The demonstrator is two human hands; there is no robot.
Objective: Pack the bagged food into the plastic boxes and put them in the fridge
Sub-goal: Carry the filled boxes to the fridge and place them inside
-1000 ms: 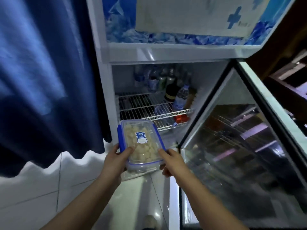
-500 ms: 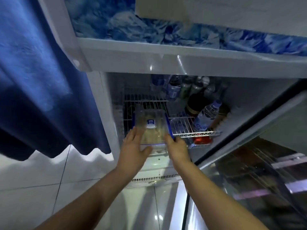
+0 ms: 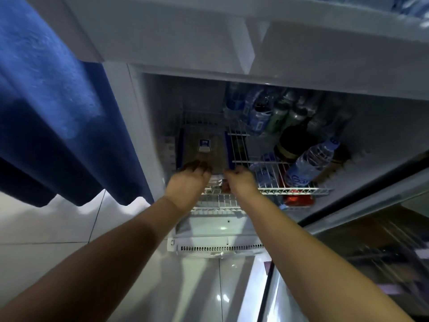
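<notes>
One plastic box [image 3: 204, 156], one fridge [image 3: 290, 56], one curtain [image 3: 46, 101].

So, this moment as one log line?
step: shelving | plastic box: at wire shelf, left | left hand, right hand: grip near edge

The box [image 3: 204, 147] is clear plastic with a blue clip down each long side and a small blue-and-white label on its lid; the food inside shows only dimly. It lies flat, lid up, long axis running near to far, on the left part of the wire shelf [image 3: 294, 189] inside the open white fridge [image 3: 232, 49]. Its near end is held by the left hand [image 3: 188, 184] and right hand [image 3: 241, 182].
</notes>
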